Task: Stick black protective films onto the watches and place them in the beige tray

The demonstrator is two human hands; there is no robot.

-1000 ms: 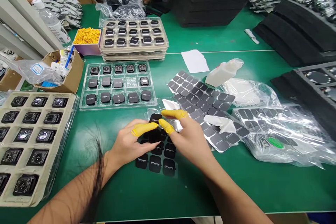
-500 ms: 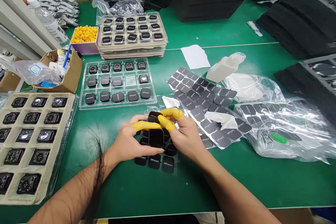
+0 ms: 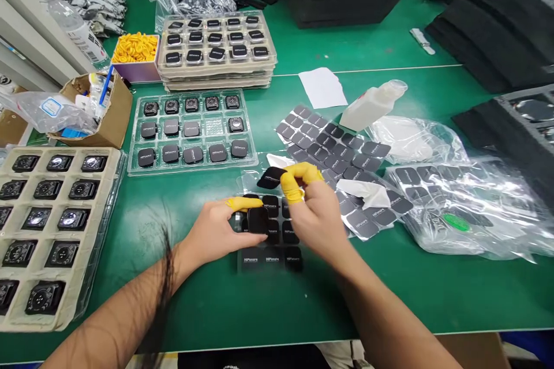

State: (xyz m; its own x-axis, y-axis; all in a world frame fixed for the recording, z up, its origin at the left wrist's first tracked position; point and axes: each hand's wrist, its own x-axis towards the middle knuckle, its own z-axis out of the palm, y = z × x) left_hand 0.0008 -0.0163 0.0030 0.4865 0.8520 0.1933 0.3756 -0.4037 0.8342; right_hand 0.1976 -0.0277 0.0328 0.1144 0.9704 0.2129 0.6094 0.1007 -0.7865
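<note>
My left hand (image 3: 219,228), with a yellow finger cot on its index finger, grips a square black smartwatch body (image 3: 258,221) by its sides, screen up. Between the yellow-covered thumb and finger of my right hand (image 3: 314,202) is a black square screen sticker (image 3: 270,177) with white lettering. The sticker is tilted, above and apart from the watch. Under both hands lies a clear sheet of the same black stickers (image 3: 272,259), partly covered by my hands and the watch. A clear tray (image 3: 186,172) behind my left hand holds several watch bodies, some covered with stickers.
More sticker sheets (image 3: 346,173) and a crumpled white tissue (image 3: 376,196) lie to the right, near a white plastic bottle (image 3: 367,109) and plastic bags (image 3: 459,225). A beige tray of watches (image 3: 110,202) stands left. Stacked trays (image 3: 216,78) and a box of finger cots (image 3: 136,72) are behind.
My right hand has moved right and slightly up, lifting the sticker away from the sheet. The sheet beneath has shifted a little to the right. My left hand still grips the watch.
</note>
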